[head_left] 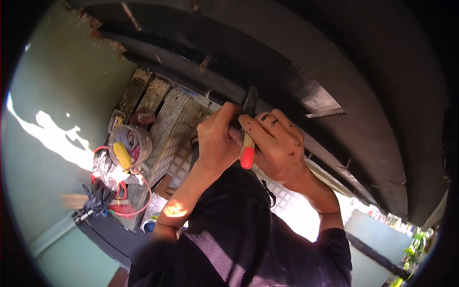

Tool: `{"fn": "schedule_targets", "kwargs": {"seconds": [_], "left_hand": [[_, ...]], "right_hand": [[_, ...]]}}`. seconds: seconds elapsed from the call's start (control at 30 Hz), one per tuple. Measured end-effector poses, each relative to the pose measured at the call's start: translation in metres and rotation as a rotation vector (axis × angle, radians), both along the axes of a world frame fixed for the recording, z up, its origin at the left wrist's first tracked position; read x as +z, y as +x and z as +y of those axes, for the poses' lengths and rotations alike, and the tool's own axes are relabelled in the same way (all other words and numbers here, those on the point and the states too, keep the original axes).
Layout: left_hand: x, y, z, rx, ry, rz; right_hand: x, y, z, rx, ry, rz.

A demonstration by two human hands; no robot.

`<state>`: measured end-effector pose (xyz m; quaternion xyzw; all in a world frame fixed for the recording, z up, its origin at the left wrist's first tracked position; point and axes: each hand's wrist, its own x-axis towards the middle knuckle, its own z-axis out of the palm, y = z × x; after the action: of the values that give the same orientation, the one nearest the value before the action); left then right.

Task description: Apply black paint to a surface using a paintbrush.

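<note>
My right hand (278, 143), spotted with dark paint, is closed around a paintbrush (247, 152) with a pale wooden handle and a red end. The brush's dark head points away from me, toward the dark boarded surface (229, 45) above. My left hand (215, 138) meets the right one, its fingers curled and pressed against the brush; the exact grip is partly hidden. The boards are painted black and overlap in long curved rows. A bare grey wood patch (325, 100) shows on them beyond my right hand.
Weathered planks (167, 112) lie to the left, with a clear tub (143, 143) holding a yellow-handled tool (122, 155). Near it are a red cord (149, 191) and dark gloves (96, 201). A pale green wall (62, 91) stands at far left. Small twig-like bits stick out from the boards.
</note>
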<state>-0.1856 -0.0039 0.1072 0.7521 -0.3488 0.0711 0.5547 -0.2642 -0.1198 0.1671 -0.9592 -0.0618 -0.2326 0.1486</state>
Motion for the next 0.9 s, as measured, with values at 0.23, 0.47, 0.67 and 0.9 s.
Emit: {"fn": "schedule_targets", "kwargs": {"seconds": [0.23, 0.47, 0.67, 0.9], "left_hand": [[-0.025, -0.017, 0.022, 0.142, -0.019, -0.235], [-0.026, -0.004, 0.045, 0.225, -0.644, 0.81], [-0.041, 0.008, 0.019, -0.049, -1.002, 1.138], [-0.036, 0.017, -0.045, -0.175, -1.265, 1.06]], "right_hand": [[0.009, 0.003, 0.014, 0.238, -0.061, 0.101], [0.041, -0.015, -0.049, 0.264, -0.331, -0.29], [0.051, -0.018, -0.09, 0.184, -0.468, -0.502], [0.035, -0.021, -0.107, 0.193, -0.498, -0.538]]}}
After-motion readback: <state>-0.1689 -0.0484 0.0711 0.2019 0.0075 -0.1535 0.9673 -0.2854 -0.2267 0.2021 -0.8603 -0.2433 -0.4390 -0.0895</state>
